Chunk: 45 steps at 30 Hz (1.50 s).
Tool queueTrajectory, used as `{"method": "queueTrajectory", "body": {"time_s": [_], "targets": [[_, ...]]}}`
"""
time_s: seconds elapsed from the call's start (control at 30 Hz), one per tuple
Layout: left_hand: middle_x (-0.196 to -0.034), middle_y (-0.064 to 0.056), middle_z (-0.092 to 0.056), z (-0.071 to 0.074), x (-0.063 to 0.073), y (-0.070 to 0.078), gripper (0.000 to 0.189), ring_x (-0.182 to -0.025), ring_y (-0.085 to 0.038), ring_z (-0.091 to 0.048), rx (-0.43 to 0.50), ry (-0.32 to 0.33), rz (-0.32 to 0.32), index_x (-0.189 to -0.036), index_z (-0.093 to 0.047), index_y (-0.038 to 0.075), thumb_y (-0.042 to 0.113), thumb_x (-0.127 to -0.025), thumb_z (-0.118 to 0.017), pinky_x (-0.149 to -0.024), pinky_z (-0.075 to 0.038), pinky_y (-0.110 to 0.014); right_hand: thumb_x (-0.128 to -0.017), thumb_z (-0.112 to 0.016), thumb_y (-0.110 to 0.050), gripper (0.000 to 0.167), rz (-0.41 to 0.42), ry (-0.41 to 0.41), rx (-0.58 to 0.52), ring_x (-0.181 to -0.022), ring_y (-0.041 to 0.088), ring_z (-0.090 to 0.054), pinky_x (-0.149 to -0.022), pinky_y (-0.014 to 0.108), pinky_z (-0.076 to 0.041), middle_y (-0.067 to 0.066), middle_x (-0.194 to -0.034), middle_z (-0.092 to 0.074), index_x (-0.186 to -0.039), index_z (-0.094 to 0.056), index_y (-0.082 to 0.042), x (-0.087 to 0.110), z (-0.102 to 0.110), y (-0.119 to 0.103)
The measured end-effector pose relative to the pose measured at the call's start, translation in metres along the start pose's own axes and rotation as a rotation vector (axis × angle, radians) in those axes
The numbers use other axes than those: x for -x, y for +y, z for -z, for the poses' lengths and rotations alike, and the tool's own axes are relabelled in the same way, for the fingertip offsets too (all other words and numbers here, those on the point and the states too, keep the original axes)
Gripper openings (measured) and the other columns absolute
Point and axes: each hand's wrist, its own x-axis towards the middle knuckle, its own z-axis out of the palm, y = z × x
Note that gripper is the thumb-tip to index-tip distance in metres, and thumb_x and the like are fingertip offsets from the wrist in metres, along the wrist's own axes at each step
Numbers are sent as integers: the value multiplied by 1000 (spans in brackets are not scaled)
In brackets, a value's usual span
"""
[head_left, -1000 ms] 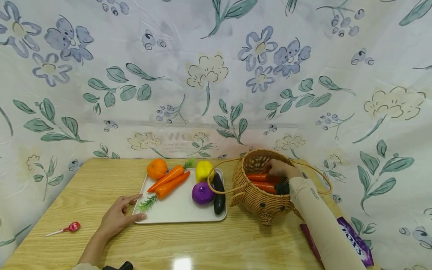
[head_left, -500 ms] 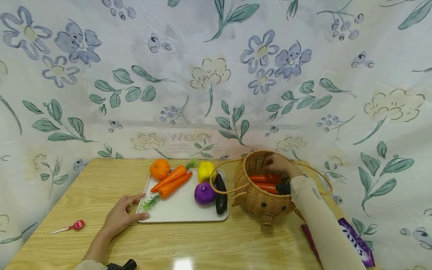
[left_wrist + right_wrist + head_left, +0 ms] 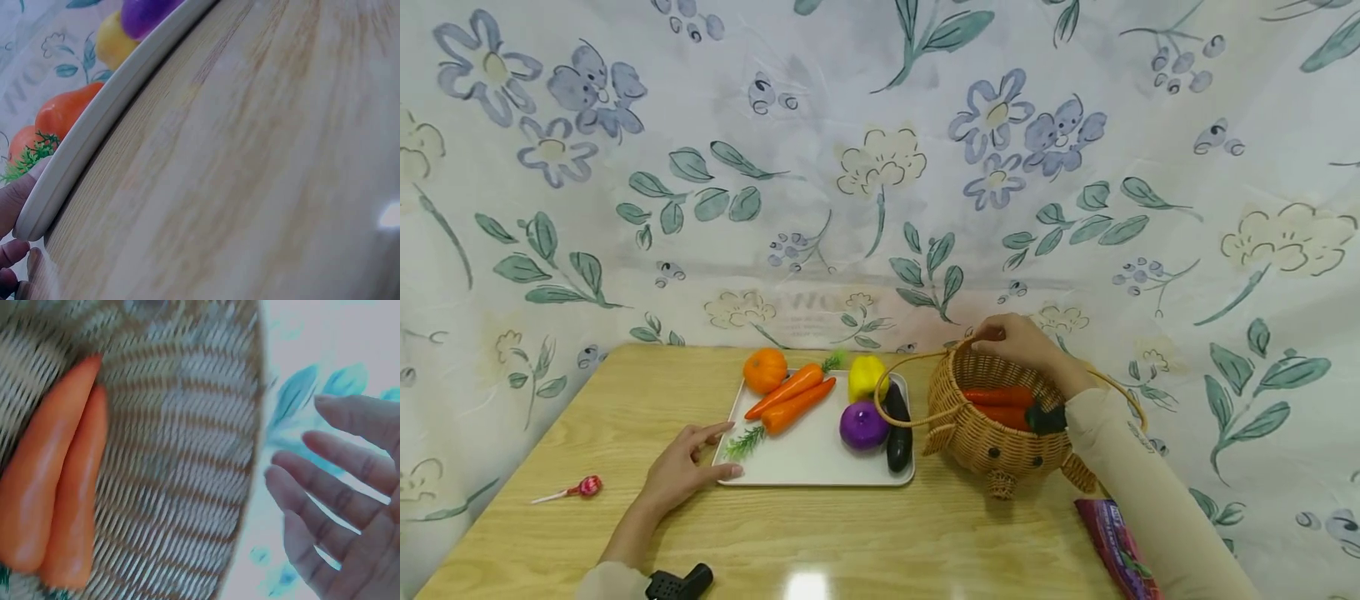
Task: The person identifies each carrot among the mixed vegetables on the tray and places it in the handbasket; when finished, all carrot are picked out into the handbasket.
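Note:
My left hand [image 3: 683, 468] holds the left end of the white tray [image 3: 812, 473], thumb over the near corner and index finger further back. Two carrots [image 3: 797, 406] with green tops, a small pumpkin [image 3: 765, 371], a yellow bell pepper [image 3: 867, 379], a round purple vegetable [image 3: 862, 426] and a long eggplant [image 3: 898, 433] lie on it or at its edge. My right hand [image 3: 1018, 342] is over the back rim of the wicker basket [image 3: 992, 450]; its fingers are spread with nothing between them in the right wrist view. Inside the basket lie two orange-red carrots [image 3: 47, 469] and a dark green item [image 3: 1047, 418].
A red lollipop [image 3: 589, 486] lies on the wooden table [image 3: 850, 542] at left. Beside the right forearm is a purple packet [image 3: 1116, 546], partly covered by the sleeve. The basket's loop handles [image 3: 880, 392] stick out, one over the tray's right end. Floral cloth [image 3: 820, 208] hangs behind.
My right hand has risen out of the basket to its back rim, with nothing in it. The left hand stays at the tray. The head view has shifted slightly.

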Motion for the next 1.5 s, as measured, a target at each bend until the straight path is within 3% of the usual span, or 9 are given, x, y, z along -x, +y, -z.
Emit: {"method": "queueTrajectory", "body": {"time_s": [0.13,0.3,0.47,0.7,0.97,1.23,1.37,1.5], "targets": [[-110,-6,-52,2,1,-1,74,-81,-17,-38,2,1,-4,-141,-56,21,50,-78,-81,-65,-28,-30,-95,-67,-22,23,43,56,-34,-90,29,-67,-81,45,-53,14,-101,-72,-106,-72,-2,4,-7,-33],[-108,-7,-52,3,2,-1,74,-81,-18,-37,-1,-3,-1,-141,-56,20,50,-78,-80,-65,-28,-31,-94,-69,-23,20,80,84,-98,-82,23,-65,-72,34,-52,10,-96,-70,-103,-73,-5,6,-31,-79],[-108,-7,-52,2,1,0,75,-82,-17,-38,0,-3,-8,-141,-56,20,51,-78,-80,-66,-28,-31,-91,-73,-23,23,115,51,-97,-81,21,-64,-71,30,-53,8,-96,-71,-103,-73,-5,4,-67,-116],[-111,-7,-54,1,-1,-1,72,-83,-18,-40,10,10,-29,-139,-58,21,49,-77,-81,-68,-30,-31,-91,-71,-30,22,61,11,-116,-83,17,-64,-71,30,-51,5,-93,-71,-98,-74,-10,-7,-127,-142],[-110,-7,-54,2,0,-1,74,-82,-19,-40,12,7,-4,-139,-58,19,49,-76,-81,-68,-30,-31,-88,-74,-30,33,-62,21,-287,-77,15,-60,-65,26,-48,7,-92,-69,-106,-71,-2,-19,-205,-164],[-108,-6,-54,3,1,-2,76,-82,-19,-40,-1,16,2,-140,-58,18,51,-75,-82,-67,-31,-31,-81,-80,-40,56,-322,219,-370,-90,24,-52,-79,36,-44,10,-98,-55,-110,-56,1,-33,-271,-192],[-107,-6,-54,3,1,-2,74,-81,-18,-40,7,27,-2,-138,-60,19,50,-74,-83,-66,-30,-30,-78,-82,-40,69,-421,347,-416,-106,33,-50,-95,45,-41,16,-108,-52,-119,-53,6,-43,-292,-203],[-105,-5,-53,2,1,-1,73,-80,-17,-40,13,34,1,-136,-61,19,49,-74,-83,-65,-30,-29,-74,-84,-42,75,-486,446,-405,-107,37,-47,-98,48,-39,20,-108,-49,-118,-50,8,-52,-305,-211]]}}
